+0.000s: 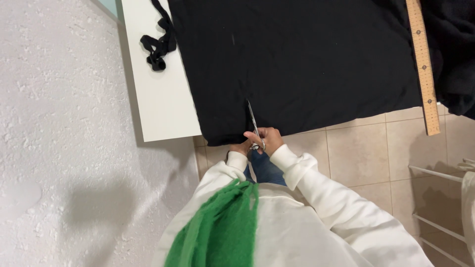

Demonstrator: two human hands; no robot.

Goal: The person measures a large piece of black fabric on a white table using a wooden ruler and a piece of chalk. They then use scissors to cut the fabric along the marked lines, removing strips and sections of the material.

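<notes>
Closest in, white sleeves and a green scarf [222, 230] lead down to both hands, which meet just off the near edge of the desk [158, 99]. The right hand [267, 139] is clenched around the handles of the scissors [254, 129], fingers curled through the loops. The blades look nearly closed, pointing away into the black cloth [302, 59], and sit in a short slit that starts at the cloth's near hem. The left hand [241, 147] is mostly hidden under the hem beside the scissors; I cannot tell whether it grips the cloth or only rests against it. The cloth covers most of the desk and hangs slightly over the near edge. A wooden ruler [423, 64] lies along its right side, jutting past the edge. Toward the far left corner lies a tangle of black strips [158, 47].
</notes>
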